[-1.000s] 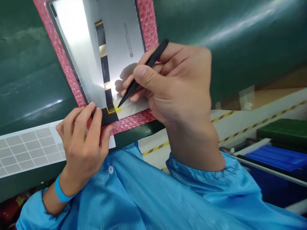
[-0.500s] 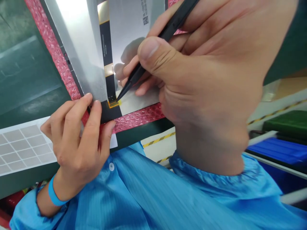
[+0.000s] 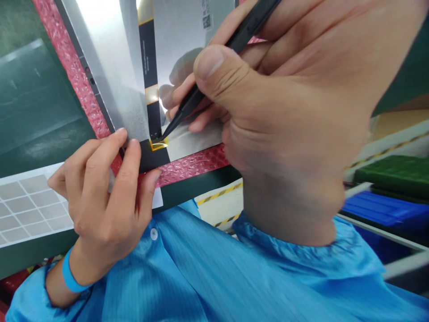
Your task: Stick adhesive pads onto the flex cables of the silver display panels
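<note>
A flat silver-backed display panel [image 3: 187, 33] lies with its lower corner toward me. A black flex cable [image 3: 149, 56] with gold sections runs down it to a small yellow-edged tab [image 3: 159, 145] near that corner. My right hand [image 3: 284, 107] is closed around slim black tweezers [image 3: 187, 103], their fine tip at the tab; whether the tips are apart cannot be seen. My left hand [image 3: 103, 188] holds the panel's lower left corner, thumb on the near edge and fingertips on the left side.
Pink bubble wrap [image 3: 197, 163] lies under the panel on a dark green mat [image 3: 30, 147]. A white sheet with grey squares [image 3: 30, 203] lies at the left. Beyond the table edge at the right are a blue bin [image 3: 385, 208] and yellow-black floor tape [image 3: 219, 193].
The tweezers' tip has moved slightly left and up at the tab, which now looks curved and catches light. Both hands keep their holds; the view has shifted slightly.
</note>
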Available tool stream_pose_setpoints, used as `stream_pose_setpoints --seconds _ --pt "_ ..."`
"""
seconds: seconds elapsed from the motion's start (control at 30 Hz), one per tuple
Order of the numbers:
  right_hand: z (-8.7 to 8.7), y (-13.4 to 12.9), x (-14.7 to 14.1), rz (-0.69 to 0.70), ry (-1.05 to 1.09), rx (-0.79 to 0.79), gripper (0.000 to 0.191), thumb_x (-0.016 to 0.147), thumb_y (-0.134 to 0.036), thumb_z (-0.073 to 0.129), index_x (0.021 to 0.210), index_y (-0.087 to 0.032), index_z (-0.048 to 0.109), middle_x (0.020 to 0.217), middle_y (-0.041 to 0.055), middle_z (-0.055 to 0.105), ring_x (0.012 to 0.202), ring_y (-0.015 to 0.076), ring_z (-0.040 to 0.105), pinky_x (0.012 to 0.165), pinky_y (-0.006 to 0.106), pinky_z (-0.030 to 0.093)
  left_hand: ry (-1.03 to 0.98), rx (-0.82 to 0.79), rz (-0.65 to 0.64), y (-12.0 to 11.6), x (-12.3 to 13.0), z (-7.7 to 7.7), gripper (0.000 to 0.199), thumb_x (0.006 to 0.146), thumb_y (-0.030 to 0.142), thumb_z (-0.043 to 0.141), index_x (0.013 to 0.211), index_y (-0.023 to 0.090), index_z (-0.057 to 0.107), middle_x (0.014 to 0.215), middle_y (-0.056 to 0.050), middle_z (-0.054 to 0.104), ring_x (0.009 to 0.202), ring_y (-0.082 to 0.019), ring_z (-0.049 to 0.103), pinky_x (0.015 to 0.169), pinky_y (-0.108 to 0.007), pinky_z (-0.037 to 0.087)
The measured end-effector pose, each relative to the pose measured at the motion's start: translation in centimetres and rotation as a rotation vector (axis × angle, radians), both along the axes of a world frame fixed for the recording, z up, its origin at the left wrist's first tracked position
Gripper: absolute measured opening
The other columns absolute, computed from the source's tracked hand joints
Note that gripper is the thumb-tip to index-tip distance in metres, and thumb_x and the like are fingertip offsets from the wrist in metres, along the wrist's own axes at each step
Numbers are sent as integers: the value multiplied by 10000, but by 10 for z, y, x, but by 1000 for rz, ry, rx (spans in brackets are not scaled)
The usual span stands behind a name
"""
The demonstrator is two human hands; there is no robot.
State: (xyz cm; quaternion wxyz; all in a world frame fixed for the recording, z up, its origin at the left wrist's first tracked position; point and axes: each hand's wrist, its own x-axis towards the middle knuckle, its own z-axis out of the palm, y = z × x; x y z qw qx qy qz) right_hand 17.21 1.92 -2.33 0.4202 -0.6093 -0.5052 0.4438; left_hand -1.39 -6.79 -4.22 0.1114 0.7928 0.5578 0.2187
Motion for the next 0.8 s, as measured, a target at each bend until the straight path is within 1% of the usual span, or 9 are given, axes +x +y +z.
stream_pose_setpoints --seconds 0.1,0.2,0.37,0.5,0.6,0.73,0.8 --pt "-2 -1 0 23 -17 37 289 967 -92 742 798 -326 736 882 -5 815 640 204 736 472 365 560 -4 1 -6 0 0 1 455 973 322 757 1406 214 669 1479 -136 678 1326 -413 640 1090 -649 488" --pt "-3 -1 0 23 -26 36 298 967 -98 742 783 -331 720 891 -7 811 686 212 753 484 363 563 8 -10 0 0 0 2 453 981 324 753 1414 227 665 1488 -122 673 1332 -406 635 1086 -657 490" --pt "-3 -1 0 7 43 41 300 961 -57 716 799 -309 702 879 11 814 698 224 759 492 376 591 41 -13 -4 0 1 2 457 973 298 761 1402 169 670 1476 -163 674 1333 -414 630 1093 -666 477" --pt "-3 -1 0 -2 33 35 311 958 -49 729 798 -313 695 866 -11 817 683 202 752 473 340 590 36 -30 7 -2 2 3 437 987 308 739 1409 217 671 1494 -125 663 1337 -420 625 1099 -670 445" --pt "-3 -1 0 0 33 35 297 965 -43 730 810 -294 698 873 -4 815 654 180 739 469 321 584 -4 -48 15 -3 2 3 425 996 315 726 1413 252 674 1517 -93 644 1366 -433 602 1120 -673 401" --pt "-3 -2 -1 -4 41 56 319 972 -33 732 772 -269 651 878 9 806 678 178 752 481 315 588 42 -12 7 -2 2 4 398 992 305 737 1374 203 690 1474 -139 670 1327 -415 635 1080 -652 440" --pt "-4 -2 -2 -5 48 68 325 969 -19 727 774 -262 638 856 11 795 682 175 754 477 308 582 78 -4 3 -2 3 4 393 1000 303 730 1376 199 687 1460 -150 678 1314 -400 647 1059 -644 461"
